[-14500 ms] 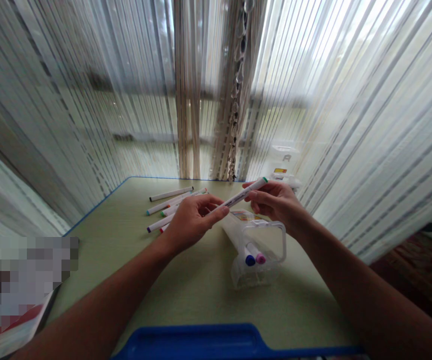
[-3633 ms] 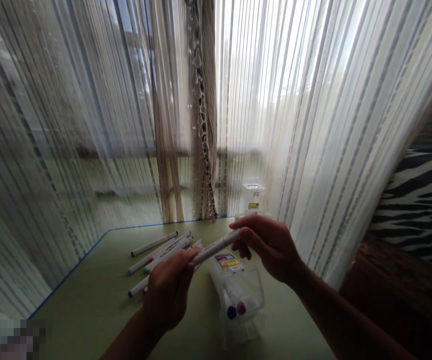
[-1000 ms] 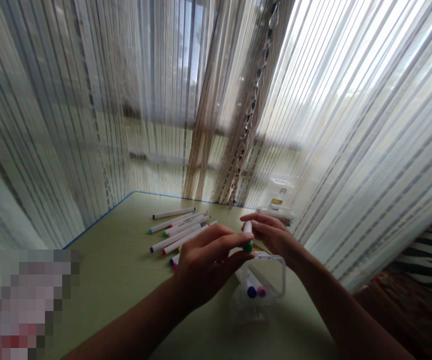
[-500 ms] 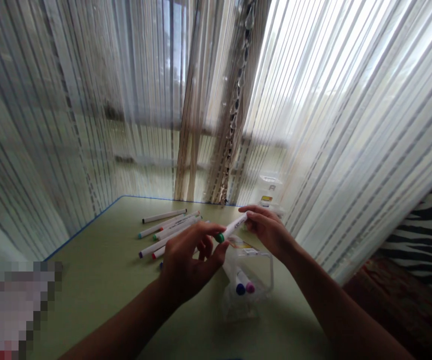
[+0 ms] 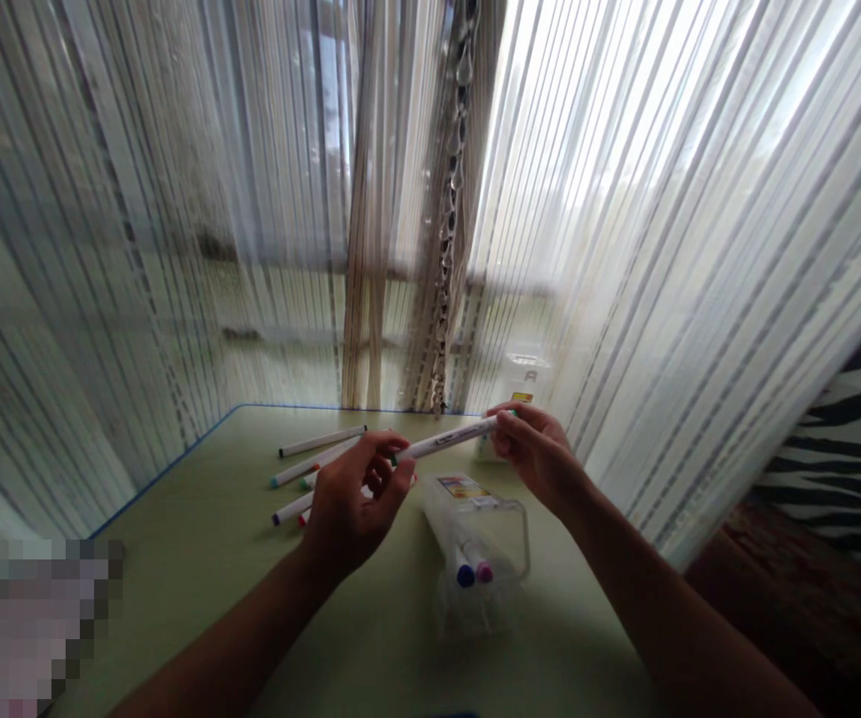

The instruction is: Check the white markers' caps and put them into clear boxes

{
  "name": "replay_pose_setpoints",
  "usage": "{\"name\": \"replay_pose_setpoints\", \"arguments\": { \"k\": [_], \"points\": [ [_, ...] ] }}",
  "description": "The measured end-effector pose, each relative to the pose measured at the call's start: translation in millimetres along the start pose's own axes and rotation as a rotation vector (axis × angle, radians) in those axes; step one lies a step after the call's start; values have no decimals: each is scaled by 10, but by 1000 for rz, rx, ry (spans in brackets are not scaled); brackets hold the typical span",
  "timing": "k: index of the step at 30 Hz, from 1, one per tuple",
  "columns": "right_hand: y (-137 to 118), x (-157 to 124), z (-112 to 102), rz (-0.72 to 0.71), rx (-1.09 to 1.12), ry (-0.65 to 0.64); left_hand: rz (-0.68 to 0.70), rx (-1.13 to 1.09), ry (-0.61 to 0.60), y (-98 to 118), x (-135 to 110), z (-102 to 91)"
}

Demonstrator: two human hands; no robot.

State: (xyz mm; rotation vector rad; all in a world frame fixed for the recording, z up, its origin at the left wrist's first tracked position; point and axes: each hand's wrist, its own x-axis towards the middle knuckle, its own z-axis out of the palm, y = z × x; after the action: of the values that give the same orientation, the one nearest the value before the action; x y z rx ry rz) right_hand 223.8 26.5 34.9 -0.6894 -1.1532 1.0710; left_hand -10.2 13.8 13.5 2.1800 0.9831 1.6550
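A white marker with green ends is held slantwise above the table between my two hands. My left hand pinches its lower, left end between thumb and fingers. At the upper, right end, my right hand grips it near the green tip. Below lies a clear plastic case with its lid open, holding a blue-capped marker and a pink-capped marker. Several loose markers lie left of the case, partly hidden behind my left hand.
A second clear plastic case stands at the table's back, partly behind my right hand. The green table has a blue edge. String curtains hang right behind it. Zebra-striped fabric is at the right.
My left hand has moved left and slightly down, from the marker's green cap to its other end. The marker now lies flatter, and more of it shows between my hands.
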Motion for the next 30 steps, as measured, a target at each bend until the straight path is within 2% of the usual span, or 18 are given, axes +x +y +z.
{"name": "replay_pose_setpoints", "arguments": {
  "k": [5, 14, 24, 30],
  "points": [
    [-65, -30, 55, -16, -20, 1, -68, -17, -56, -65, 3, -18],
    [-89, -66, 70, -4, -73, 11, -24, -33, -40, -124, 14, -17],
    [-126, -123, -12, -61, -259, -162, -32, -14, -40, -194, 28, -39],
    [-373, -226, 79, -78, -397, -173, 34, 4, -81, -156, 23, -28]
  ]
}}
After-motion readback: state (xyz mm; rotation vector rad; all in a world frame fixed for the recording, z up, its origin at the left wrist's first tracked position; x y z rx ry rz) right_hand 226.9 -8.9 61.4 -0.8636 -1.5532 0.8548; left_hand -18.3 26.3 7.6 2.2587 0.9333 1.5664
